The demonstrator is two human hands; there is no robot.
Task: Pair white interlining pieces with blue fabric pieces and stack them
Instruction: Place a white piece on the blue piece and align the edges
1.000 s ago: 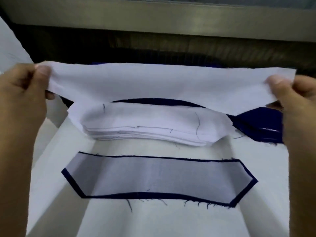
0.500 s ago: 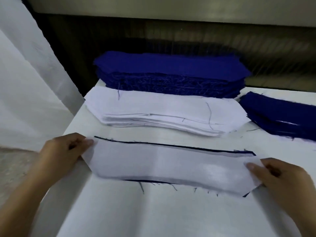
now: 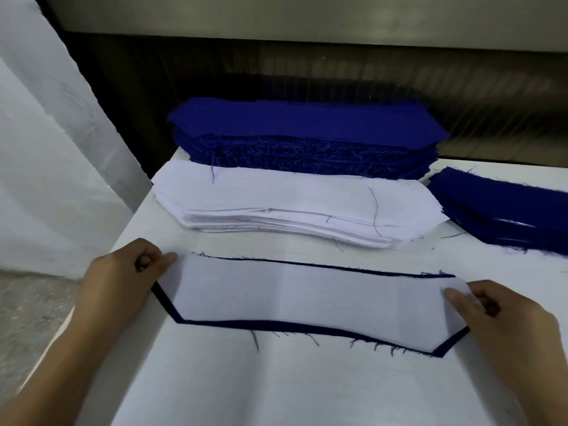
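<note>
At 8 o'clock in the view, the L hand (image 3: pixel 123 278) has its fingers curled in and its thumb stretched toward 3 o'clock. The thumb tip pinches the L end of the white interlining piece (image 3: pixel 307 298). At 4 o'clock the R hand (image 3: pixel 504 321) does much the same: thumb flat on top of the piece's R end, other fingers curled behind the edge, so the cloth is nipped there too.

The interlining spans straight btw. the two hands, approx. centre of view. It lies flat on the blue fabric piece (image 3: pixel 246 323), w/ only a thin dark-blue border showing along the far edge, the L point and the near edge. Frayed threads hang off the near edge toward 6 o'clock. Both lie on the white table (image 3: pixel 276 392).

At 12 o'clock from the pair, a short way apart, sits a stack of white interlining (image 3: pixel 292 207) w/ a few loose dark threads on top. Right behind it, also at 12, is a taller stack of blue pieces (image 3: pixel 307 130), edges frayed. At 2 o'clock, near the R end of the white stack, a lower pile of blue (image 3: pixel 507 210) runs out of frame. At 9–10 o'clock a white sheet (image 3: pixel 46 149) hangs beside the table. A dark panel (image 3: pixel 338 72) runs across behind at 12.
</note>
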